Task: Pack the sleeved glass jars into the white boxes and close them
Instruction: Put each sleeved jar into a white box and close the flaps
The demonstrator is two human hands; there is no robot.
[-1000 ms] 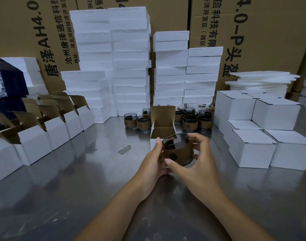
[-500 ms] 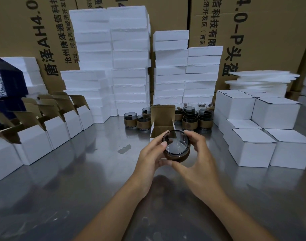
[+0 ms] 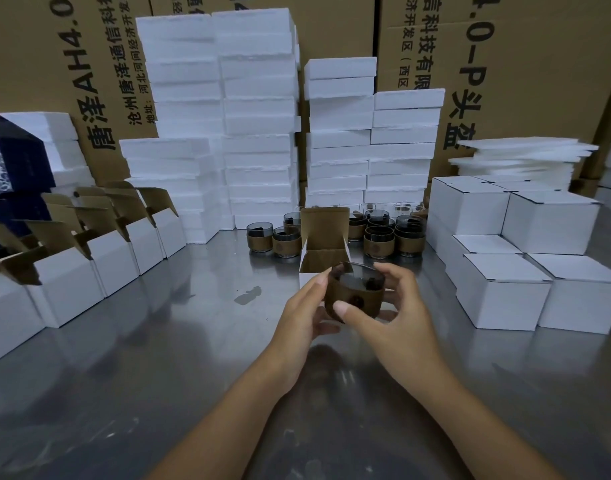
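Tilting back upright, the jar (image 3: 354, 294) is hovering just before the box (image 3: 323, 251), my left hand (image 3: 306, 317) and right hand (image 3: 394, 320) curling fingers round it.

A sleeved glass jar (image 3: 357, 293) is gripped by left hand (image 3: 304, 315) and right hand (image 3: 396, 322) above the tabletop (image 3: 151, 362), just before an open white box (image 3: 323, 249). More jars (image 3: 394, 237) are grouped behind it; closed white boxes (image 3: 503, 294) are stacked right.

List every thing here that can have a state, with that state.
Brown-sleeved glass jar: held in both hands, unboxed.
White cardboard box behind it: lid open.
Left hand: grips the jar.
Right hand: grips the jar.
White boxes at left: flaps open.
White boxes at right: closed.
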